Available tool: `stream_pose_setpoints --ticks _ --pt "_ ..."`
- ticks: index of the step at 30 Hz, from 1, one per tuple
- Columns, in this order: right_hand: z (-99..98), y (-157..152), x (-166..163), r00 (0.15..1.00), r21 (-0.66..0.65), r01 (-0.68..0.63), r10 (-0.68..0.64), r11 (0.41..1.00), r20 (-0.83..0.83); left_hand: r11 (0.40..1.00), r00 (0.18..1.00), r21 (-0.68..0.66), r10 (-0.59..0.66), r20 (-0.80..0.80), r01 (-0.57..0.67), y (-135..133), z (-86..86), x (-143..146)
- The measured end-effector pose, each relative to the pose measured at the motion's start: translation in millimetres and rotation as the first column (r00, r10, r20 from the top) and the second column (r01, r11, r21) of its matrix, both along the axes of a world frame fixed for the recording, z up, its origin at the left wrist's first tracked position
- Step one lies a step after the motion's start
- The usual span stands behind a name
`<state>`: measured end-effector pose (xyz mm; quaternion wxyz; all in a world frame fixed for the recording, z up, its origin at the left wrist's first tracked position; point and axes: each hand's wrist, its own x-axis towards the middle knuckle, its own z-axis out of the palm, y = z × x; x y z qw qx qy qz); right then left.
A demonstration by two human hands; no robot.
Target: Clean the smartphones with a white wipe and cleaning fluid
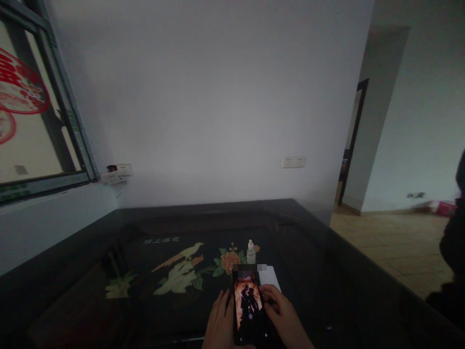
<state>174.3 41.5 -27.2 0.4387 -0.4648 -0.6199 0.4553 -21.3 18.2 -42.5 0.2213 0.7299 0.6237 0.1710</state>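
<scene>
A smartphone [249, 308] with a lit screen lies lengthwise over the dark table [327, 271], near its front edge. My left hand [220, 322] lies along the phone's left side with its fingers stretched flat. My right hand [281, 315] is curled against the phone's right edge and grips it. A small clear dropper bottle [251, 252] with a white cap stands just beyond the phone. A white sheet [269, 277] lies by the phone's upper right corner.
The table top carries a painted bird and flowers [181, 271]. A white wall with sockets [293, 162] stands behind it, a window [32, 121] at the left. A doorway and tiled floor [399, 242] open at the right, where a dark-clothed person [452, 257] is partly seen.
</scene>
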Motion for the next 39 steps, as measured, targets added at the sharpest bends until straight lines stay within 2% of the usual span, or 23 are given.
stream_pose_setpoints --ticks 10,16,20,23,26,28,33,36,39 --pt "4.1 -4 -4 0.991 0.051 0.031 -0.037 0.998 0.129 0.996 0.995 -0.074 0.033 -0.097 -0.04 -4 16.5 7" --pt "4.1 -5 -3 0.991 0.073 0.031 -0.04 0.997 0.128 0.997 0.997 -0.073 0.032 -0.077 -0.038 -5 19.8 6" --pt "6.0 -3 -2 0.997 0.033 -0.031 0.029 0.999 0.071 0.994 0.998 -0.103 0.02 -0.055 -0.026 -8 28.1 7" --pt "8.0 1 2 0.998 0.025 -0.02 0.018 1.0 0.052 0.994 0.999 -0.101 0.03 -0.021 -0.032 -9 34.9 7" --pt "12.4 8 11 0.994 0.024 0.036 -0.038 0.999 0.099 0.995 0.998 -0.088 0.055 -0.004 -0.055 -11 41.1 4" --pt "16.8 15 16 0.98 0.029 0.057 -0.062 0.998 0.187 0.994 0.995 -0.046 0.095 -0.025 -0.096 -11 43.7 2" --pt "19.4 28 7 0.898 0.025 0.056 -0.061 0.998 0.436 0.983 0.977 0.032 0.183 -0.106 -0.18 -10 39.8 3" --pt "9.1 31 -4 0.878 0.026 0.124 -0.122 0.992 0.462 0.982 0.977 0.047 0.189 -0.098 -0.185 -8 34.1 8" --pt "-1.3 30 -8 0.895 0.044 0.177 -0.179 0.983 0.408 0.982 0.978 0.034 0.188 -0.091 -0.186 -4 31.3 11"
